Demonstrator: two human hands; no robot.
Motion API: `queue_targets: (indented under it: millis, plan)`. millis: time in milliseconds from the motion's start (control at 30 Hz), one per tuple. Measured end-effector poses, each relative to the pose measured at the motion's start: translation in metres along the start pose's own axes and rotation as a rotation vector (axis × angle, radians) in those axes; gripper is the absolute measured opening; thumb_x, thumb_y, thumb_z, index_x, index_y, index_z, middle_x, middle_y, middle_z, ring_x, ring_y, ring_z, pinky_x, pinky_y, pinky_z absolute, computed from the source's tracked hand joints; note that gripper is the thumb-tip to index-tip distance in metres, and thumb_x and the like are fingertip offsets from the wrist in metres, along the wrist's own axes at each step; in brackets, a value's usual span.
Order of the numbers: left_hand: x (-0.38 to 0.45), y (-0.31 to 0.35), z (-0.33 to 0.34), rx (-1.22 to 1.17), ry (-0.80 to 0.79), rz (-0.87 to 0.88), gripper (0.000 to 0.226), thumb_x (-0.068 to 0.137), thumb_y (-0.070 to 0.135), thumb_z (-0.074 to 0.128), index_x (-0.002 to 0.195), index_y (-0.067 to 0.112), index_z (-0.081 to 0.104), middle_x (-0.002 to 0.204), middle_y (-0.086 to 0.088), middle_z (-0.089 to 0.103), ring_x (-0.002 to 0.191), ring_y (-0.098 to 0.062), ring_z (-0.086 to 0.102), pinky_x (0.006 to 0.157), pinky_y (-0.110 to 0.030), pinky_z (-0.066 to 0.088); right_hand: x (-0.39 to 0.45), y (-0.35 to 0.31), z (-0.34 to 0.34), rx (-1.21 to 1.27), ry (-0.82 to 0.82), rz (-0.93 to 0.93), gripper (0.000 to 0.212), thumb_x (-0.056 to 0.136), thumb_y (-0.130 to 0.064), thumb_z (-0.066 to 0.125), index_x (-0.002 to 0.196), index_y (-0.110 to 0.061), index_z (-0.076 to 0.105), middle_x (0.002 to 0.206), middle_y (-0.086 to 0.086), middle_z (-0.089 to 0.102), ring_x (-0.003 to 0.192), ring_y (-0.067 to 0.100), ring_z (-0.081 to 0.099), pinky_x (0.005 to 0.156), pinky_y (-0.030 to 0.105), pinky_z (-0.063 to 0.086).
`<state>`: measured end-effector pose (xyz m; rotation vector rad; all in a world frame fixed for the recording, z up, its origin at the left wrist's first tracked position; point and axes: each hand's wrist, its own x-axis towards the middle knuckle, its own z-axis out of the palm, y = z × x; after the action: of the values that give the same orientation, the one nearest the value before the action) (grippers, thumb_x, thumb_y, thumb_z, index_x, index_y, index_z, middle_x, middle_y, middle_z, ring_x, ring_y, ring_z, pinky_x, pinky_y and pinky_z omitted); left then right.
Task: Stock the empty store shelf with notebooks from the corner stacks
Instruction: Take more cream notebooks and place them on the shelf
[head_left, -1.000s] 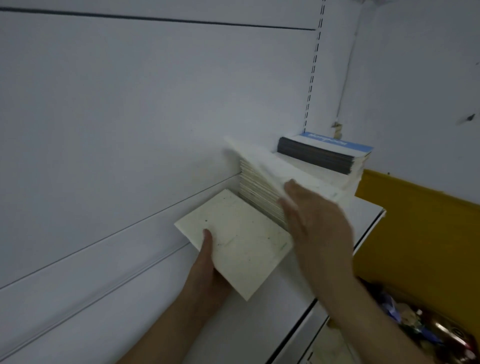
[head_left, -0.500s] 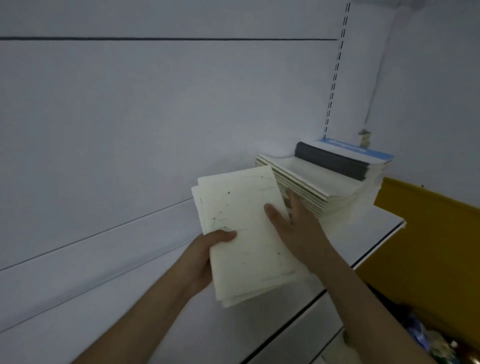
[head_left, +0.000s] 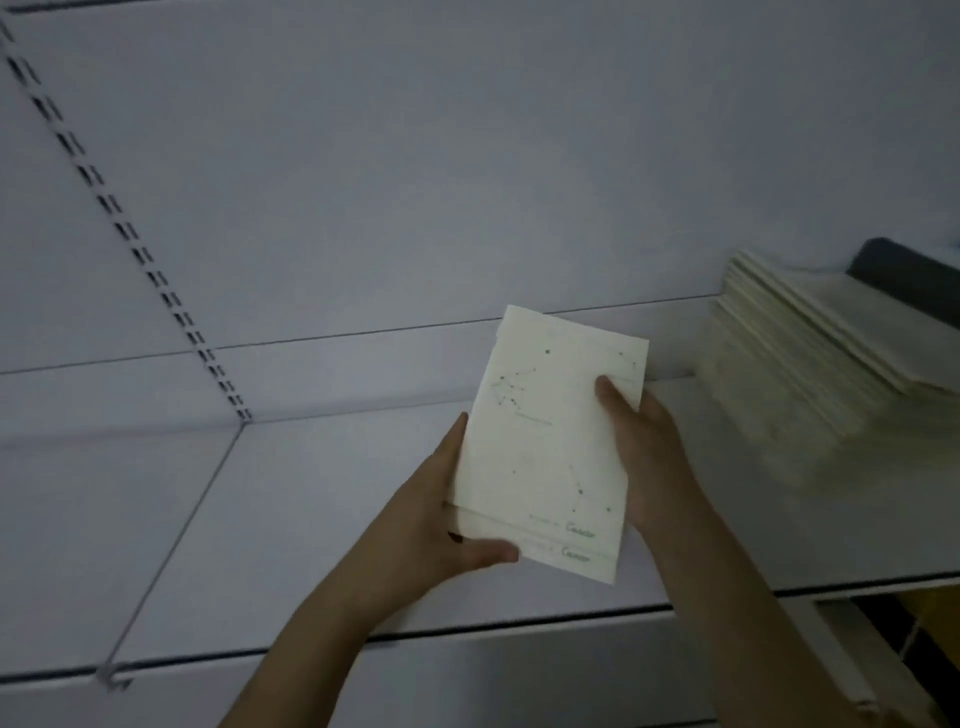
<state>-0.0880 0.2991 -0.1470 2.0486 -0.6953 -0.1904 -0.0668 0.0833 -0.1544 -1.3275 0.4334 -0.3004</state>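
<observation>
I hold a small bundle of cream notebooks (head_left: 550, 441) with faint constellation prints above the white shelf (head_left: 311, 509). My left hand (head_left: 441, 519) grips the bundle's left edge and lower corner, thumb across the bottom. On the right edge my right hand (head_left: 644, 457) holds it, thumb on the top cover. A tall stack of the same cream notebooks (head_left: 800, 379) stands on the shelf at the right, with a dark-edged stack (head_left: 909, 275) behind it, cut off by the frame.
The white back panel (head_left: 467, 182) rises behind the shelf, with a slotted upright (head_left: 135, 244) at the left. A seam (head_left: 182, 525) divides the shelf boards. A dark gap (head_left: 893, 623) opens below the shelf's front edge at the lower right.
The view has swung left, so the corner stacks now sit at the far right. Both hands have carried the bundle away from the stacks and turned it more upright.
</observation>
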Motion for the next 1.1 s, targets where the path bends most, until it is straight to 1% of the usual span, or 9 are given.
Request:
queue_targets:
  millis: [33, 100, 200, 400, 467, 633, 767, 900, 1100]
  plan:
    - [-0.009, -0.006, -0.006, 0.036, 0.046, -0.015, 0.108, 0.068, 0.033, 0.087, 0.140, 0.064, 0.014, 0.135, 0.042, 0.040, 0.122, 0.016, 0.040, 0.086, -0.017, 0.052, -0.002, 0.003, 0.009, 0.005, -0.029, 0.032, 0.027, 0.092, -0.035, 0.061, 0.109, -0.015, 0.067, 0.100, 0.004, 0.073, 0.088, 0.023, 0.070, 0.078, 0.041, 0.057]
    - [-0.028, -0.019, -0.018, 0.059, 0.129, -0.054, 0.113, 0.062, 0.043, 0.089, 0.146, 0.057, 0.014, 0.134, 0.041, 0.043, 0.122, 0.015, 0.042, 0.090, -0.013, 0.046, -0.012, 0.005, 0.029, 0.005, -0.093, 0.076, 0.026, 0.092, -0.035, 0.062, 0.107, -0.015, 0.068, 0.098, 0.004, 0.074, 0.088, 0.025, 0.070, 0.079, 0.041, 0.056]
    - [-0.062, -0.035, -0.042, 0.056, 0.252, -0.059, 0.111, 0.056, 0.046, 0.090, 0.146, 0.052, 0.024, 0.123, 0.042, 0.053, 0.112, 0.013, 0.052, 0.082, -0.005, 0.044, -0.035, 0.007, 0.063, -0.019, -0.177, 0.084, 0.018, 0.093, -0.031, 0.061, 0.100, -0.017, 0.068, 0.092, 0.003, 0.075, 0.081, 0.022, 0.071, 0.070, 0.035, 0.056]
    - [-0.129, -0.067, -0.111, 0.115, 0.228, -0.047, 0.106, 0.065, 0.032, 0.089, 0.131, 0.071, 0.015, 0.122, 0.048, 0.047, 0.113, 0.020, 0.045, 0.080, -0.001, 0.042, -0.093, 0.018, 0.153, -0.033, -0.251, 0.099, 0.016, 0.095, -0.025, 0.058, 0.104, -0.015, 0.067, 0.095, 0.003, 0.074, 0.082, 0.022, 0.071, 0.068, 0.034, 0.055]
    - [-0.159, -0.082, -0.143, 0.102, 0.252, -0.081, 0.107, 0.066, 0.031, 0.088, 0.131, 0.072, 0.014, 0.120, 0.050, 0.048, 0.110, 0.019, 0.048, 0.079, -0.001, 0.044, -0.114, 0.025, 0.191, -0.042, -0.279, 0.103, 0.013, 0.095, -0.024, 0.058, 0.102, -0.017, 0.067, 0.092, 0.001, 0.074, 0.079, 0.020, 0.071, 0.065, 0.033, 0.054]
    - [-0.239, -0.127, -0.227, 0.093, 0.297, -0.153, 0.106, 0.068, 0.032, 0.087, 0.145, 0.056, 0.019, 0.121, 0.037, 0.057, 0.104, 0.003, 0.062, 0.083, -0.015, 0.053, -0.161, 0.051, 0.294, -0.061, -0.418, 0.127, 0.016, 0.095, -0.017, 0.059, 0.109, -0.017, 0.066, 0.099, 0.002, 0.073, 0.089, 0.022, 0.070, 0.073, 0.037, 0.055]
    - [-0.297, -0.160, -0.283, 0.178, 0.374, -0.202, 0.098, 0.071, 0.036, 0.085, 0.144, 0.055, 0.022, 0.121, 0.030, 0.054, 0.101, 0.004, 0.057, 0.076, -0.009, 0.046, -0.192, 0.077, 0.378, -0.045, -0.516, 0.182, 0.025, 0.095, -0.013, 0.058, 0.120, -0.013, 0.063, 0.112, 0.006, 0.070, 0.099, 0.026, 0.066, 0.081, 0.039, 0.053]
    - [-0.340, -0.192, -0.328, 0.272, 0.534, -0.296, 0.098, 0.072, 0.036, 0.083, 0.150, 0.034, 0.024, 0.128, 0.020, 0.035, 0.104, 0.012, 0.045, 0.079, -0.008, 0.044, -0.214, 0.097, 0.452, -0.022, -0.582, 0.221, 0.030, 0.096, -0.011, 0.055, 0.125, -0.010, 0.060, 0.117, 0.007, 0.068, 0.103, 0.026, 0.065, 0.080, 0.037, 0.052]
    - [-0.366, -0.237, -0.387, 0.343, 0.618, -0.364, 0.088, 0.076, 0.035, 0.080, 0.149, 0.028, 0.030, 0.128, 0.022, 0.038, 0.103, 0.009, 0.047, 0.078, -0.007, 0.044, -0.219, 0.117, 0.546, -0.076, -0.678, 0.226, 0.028, 0.099, -0.008, 0.048, 0.125, -0.007, 0.059, 0.118, 0.009, 0.067, 0.103, 0.026, 0.065, 0.079, 0.035, 0.053]
